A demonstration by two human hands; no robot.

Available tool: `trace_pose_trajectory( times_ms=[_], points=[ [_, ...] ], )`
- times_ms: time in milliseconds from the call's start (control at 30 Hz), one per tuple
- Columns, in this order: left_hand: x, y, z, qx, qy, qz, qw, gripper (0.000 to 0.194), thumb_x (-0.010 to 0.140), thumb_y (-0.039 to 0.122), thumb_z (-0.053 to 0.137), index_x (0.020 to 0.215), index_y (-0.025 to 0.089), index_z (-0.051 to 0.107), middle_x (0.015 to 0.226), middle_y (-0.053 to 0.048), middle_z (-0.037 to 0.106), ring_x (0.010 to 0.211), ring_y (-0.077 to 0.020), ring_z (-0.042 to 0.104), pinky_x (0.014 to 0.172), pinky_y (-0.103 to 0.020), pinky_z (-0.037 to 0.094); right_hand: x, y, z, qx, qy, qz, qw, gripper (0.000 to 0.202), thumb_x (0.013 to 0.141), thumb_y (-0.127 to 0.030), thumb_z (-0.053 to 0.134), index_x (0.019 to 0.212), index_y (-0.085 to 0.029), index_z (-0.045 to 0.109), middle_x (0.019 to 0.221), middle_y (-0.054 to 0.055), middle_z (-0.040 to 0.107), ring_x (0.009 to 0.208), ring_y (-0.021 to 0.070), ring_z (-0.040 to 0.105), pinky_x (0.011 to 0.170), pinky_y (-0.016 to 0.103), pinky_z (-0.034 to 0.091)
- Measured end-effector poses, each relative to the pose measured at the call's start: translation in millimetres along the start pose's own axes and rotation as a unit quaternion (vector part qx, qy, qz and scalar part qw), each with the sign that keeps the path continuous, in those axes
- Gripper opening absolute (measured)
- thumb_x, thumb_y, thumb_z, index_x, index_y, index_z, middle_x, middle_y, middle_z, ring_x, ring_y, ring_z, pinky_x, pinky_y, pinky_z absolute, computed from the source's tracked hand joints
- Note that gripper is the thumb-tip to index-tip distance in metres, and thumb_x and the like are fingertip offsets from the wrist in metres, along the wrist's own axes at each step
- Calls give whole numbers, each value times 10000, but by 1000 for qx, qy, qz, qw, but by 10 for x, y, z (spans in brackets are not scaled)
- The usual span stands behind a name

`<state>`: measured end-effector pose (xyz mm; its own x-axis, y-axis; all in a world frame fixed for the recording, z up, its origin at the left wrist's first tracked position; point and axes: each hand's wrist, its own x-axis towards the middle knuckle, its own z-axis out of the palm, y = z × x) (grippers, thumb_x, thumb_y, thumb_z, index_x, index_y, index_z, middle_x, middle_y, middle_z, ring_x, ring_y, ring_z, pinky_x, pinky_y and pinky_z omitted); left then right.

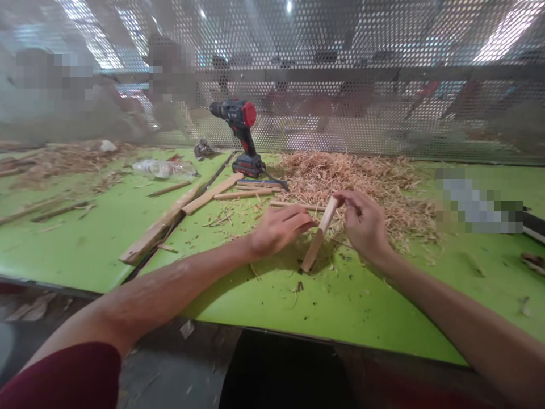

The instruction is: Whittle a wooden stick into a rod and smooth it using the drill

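A short, flat wooden stick [318,241] stands tilted in front of me, its lower end on the green tabletop and its upper part paler than its lower part. My right hand [367,222] pinches the top end between thumb and fingers. Just left of the stick is my left hand [279,232], its fingers bent and pressed together, with the tips close to the stick's middle. Whether those fingertips touch the stick or hold something small cannot be made out. Behind both hands lies a heap of curly wood shavings [340,170].
A cordless drill [242,133] stands upright at the back, near wooden strips [244,194]. Longer wooden pieces [157,230] lie left along a seam in the green table [272,307]. A plastic bottle [164,168] lies further left. Perforated metal mesh [323,108] borders the back.
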<state>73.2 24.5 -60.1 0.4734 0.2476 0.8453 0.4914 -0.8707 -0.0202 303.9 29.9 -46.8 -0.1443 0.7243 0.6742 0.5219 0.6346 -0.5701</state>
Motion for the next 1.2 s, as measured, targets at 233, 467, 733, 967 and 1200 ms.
trace_pose_trajectory(
  times_ms=[233,467,733,967,1200],
  points=[
    [36,35,-52,-8,29,55,998,17,995,192,671,994,176,676,861,-29,775,712,-116,714,577,-209,547,7,-13,6,-11,15,-4,1000,352,970,-103,500,1116,-282,765,977,102,756,828,258,720,621,398,606],
    [51,54,-59,-7,26,23,999,88,1014,233,649,947,202,696,858,-18,780,727,-118,726,586,-212,547,2,-24,3,-13,20,-18,1000,354,983,-120,504,1122,-314,765,997,95,768,802,259,709,569,394,592],
    [84,63,-44,-5,69,44,997,80,990,249,694,938,205,653,797,6,743,668,-108,694,551,-212,506,-4,-42,9,-15,23,-11,1000,329,967,-102,505,1102,-249,766,1001,85,763,764,215,684,550,327,549],
    [71,58,-65,1,52,64,997,143,1012,269,660,877,223,650,776,15,722,650,-106,667,545,-230,499,6,-155,-23,-30,25,-22,999,354,990,-115,460,1086,-292,751,990,76,752,870,251,697,706,395,578],
    [167,65,-182,63,4,223,973,238,997,199,649,761,230,655,788,15,748,578,-99,648,460,-242,450,20,-158,15,-49,81,-107,990,337,982,-119,456,1045,-261,755,932,63,758,841,224,702,706,359,554]
  ],
)
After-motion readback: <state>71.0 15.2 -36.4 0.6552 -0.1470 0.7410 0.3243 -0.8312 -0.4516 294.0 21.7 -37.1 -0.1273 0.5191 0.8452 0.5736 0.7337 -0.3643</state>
